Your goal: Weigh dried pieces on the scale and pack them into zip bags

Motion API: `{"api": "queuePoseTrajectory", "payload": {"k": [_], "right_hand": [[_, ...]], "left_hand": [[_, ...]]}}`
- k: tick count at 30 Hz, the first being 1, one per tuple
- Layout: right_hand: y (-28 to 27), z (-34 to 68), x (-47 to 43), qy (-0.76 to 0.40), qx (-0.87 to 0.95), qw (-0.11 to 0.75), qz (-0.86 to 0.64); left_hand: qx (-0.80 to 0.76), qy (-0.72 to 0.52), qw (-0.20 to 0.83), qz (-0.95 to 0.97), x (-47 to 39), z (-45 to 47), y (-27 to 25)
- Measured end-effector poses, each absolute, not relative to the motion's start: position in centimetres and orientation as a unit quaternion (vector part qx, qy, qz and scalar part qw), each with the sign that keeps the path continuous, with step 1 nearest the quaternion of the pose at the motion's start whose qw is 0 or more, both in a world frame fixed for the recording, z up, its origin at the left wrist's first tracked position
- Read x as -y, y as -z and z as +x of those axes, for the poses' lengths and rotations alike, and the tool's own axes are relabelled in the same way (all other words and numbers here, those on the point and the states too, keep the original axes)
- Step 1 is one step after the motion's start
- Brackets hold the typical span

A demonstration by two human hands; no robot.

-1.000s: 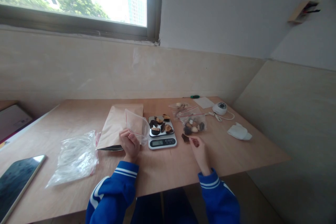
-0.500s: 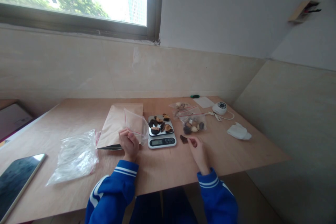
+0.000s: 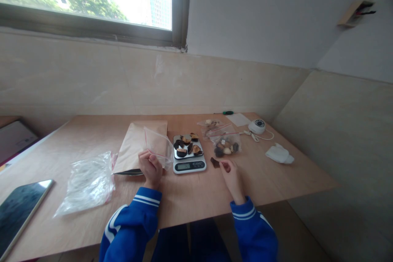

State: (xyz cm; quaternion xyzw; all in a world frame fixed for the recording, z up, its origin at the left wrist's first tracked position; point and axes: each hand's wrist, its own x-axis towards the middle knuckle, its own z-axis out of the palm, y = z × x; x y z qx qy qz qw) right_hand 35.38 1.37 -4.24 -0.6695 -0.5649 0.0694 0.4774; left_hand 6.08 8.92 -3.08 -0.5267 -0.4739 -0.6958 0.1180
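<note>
My left hand (image 3: 151, 167) is closed on the edge of a clear zip bag (image 3: 159, 145) with a red seal line, held over a brown paper bag (image 3: 132, 143). Pinched in the fingertips of my right hand (image 3: 230, 174) is a dark brown dried slice (image 3: 215, 163), just above the table or touching it; I cannot tell which. Between the hands stands a white digital kitchen scale (image 3: 201, 166). Several dark-edged, tan dried slices (image 3: 186, 141) lie on its steel plate, and its display is lit but too small to read.
Filled zip bags (image 3: 225, 147) lie right of the scale. Beyond them are a white sheet (image 3: 238, 119), a green-handled tool (image 3: 228, 113), a white corded device (image 3: 257, 126) and a crumpled white tissue (image 3: 279, 154). A clear plastic bag (image 3: 87, 184) and a tablet (image 3: 23, 213) occupy the left.
</note>
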Motion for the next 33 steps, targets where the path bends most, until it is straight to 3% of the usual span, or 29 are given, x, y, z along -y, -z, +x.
{"api": "queuePoseTrajectory", "payload": {"k": [10,18,26,30,33], "right_hand": [[4.1,35.4,-1.4,-0.075,0.562,0.469,-0.677],[3.9,35.4,-1.2,-0.068,0.563,0.465,-0.68],[1.9,34.4,-1.7,-0.1,0.534,0.51,-0.667],[-1.3,33.1,-3.5,-0.182,0.495,0.574,-0.626],[-3.3,32.4,-5.1,-0.349,0.45,0.583,-0.58]], "left_hand": [[0.47,0.726,0.068,-0.497,-9.1,5.9,3.3],[0.457,0.709,0.133,-0.521,-9.2,6.0,3.4],[0.451,0.714,0.107,-0.524,-9.2,6.1,3.4],[0.453,0.716,0.099,-0.523,-9.1,6.2,3.3],[0.458,0.713,0.1,-0.521,-9.0,6.2,3.2]]}}
